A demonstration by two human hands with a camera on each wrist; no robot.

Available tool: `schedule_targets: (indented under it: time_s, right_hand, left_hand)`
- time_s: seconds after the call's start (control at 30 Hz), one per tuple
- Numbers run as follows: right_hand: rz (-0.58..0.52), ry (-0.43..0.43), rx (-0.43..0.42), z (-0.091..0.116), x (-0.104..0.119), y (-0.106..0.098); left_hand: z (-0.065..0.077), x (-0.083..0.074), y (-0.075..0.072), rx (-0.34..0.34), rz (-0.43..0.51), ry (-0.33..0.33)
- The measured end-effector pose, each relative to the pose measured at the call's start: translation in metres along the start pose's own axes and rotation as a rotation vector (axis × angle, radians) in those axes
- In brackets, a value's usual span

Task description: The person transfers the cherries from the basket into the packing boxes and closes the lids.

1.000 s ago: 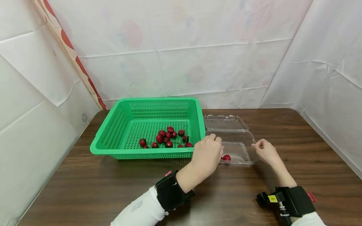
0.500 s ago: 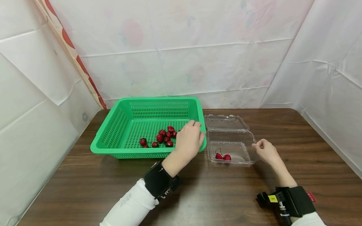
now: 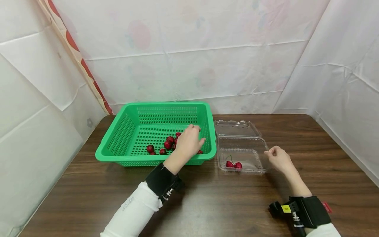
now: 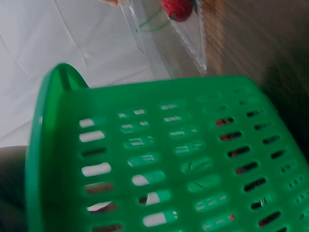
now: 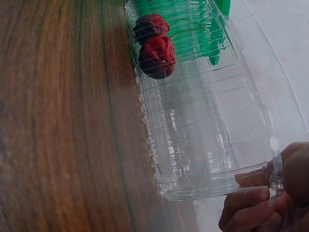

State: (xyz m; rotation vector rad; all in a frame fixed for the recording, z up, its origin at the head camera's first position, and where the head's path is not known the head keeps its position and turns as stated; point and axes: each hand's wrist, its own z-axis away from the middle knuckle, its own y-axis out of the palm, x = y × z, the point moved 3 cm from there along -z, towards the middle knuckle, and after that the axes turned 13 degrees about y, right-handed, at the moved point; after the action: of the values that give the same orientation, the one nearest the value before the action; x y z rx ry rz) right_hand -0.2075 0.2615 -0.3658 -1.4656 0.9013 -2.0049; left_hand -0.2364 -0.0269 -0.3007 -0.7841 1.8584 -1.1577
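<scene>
My left hand (image 3: 188, 142) is inside the green plastic basket (image 3: 116, 159), above the cherries (image 3: 168, 144) near its front right. Its thumb sticks out to the side, and the undersides of the fingers are hidden. In the left wrist view the slotted basket wall (image 4: 159, 101) fills most of the picture. My right hand (image 3: 278, 158) pinches the right rim of a clear plastic clamshell box (image 3: 251, 155), seen close up in the right wrist view with thumb and fingers (image 5: 246, 208) at the rim. Two stemmed cherries (image 5: 157, 57) lie together in the box.
Both containers stand side by side on a dark wooden table (image 3: 225, 204). The box's lid (image 3: 237, 128) lies folded back behind it. White sheets (image 3: 177, 65) hang at the back and both sides.
My left hand has moved left from over the clear box into the basket, uncovering the two cherries in the box. My right hand has stayed on the box's rim.
</scene>
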Motion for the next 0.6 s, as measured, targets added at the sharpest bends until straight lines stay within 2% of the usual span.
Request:
schedule_targets:
  time_s: [0.17, 0.37, 0.6]
  right_hand:
    - [0.001, 0.003, 0.008, 0.001, 0.000, 0.000]
    - [-0.007, 0.005, 0.018, 0.000, 0.000, 0.001]
    - [0.004, -0.005, 0.006, -0.001, 0.000, 0.000]
  left_hand:
    - [-0.004, 0.007, 0.004, 0.092, 0.032, -0.017]
    - [-0.005, 0.010, 0.013, 0.199, 0.018, -0.026]
    - [-0.007, 0.014, 0.020, 0.261, 0.000, -0.029]
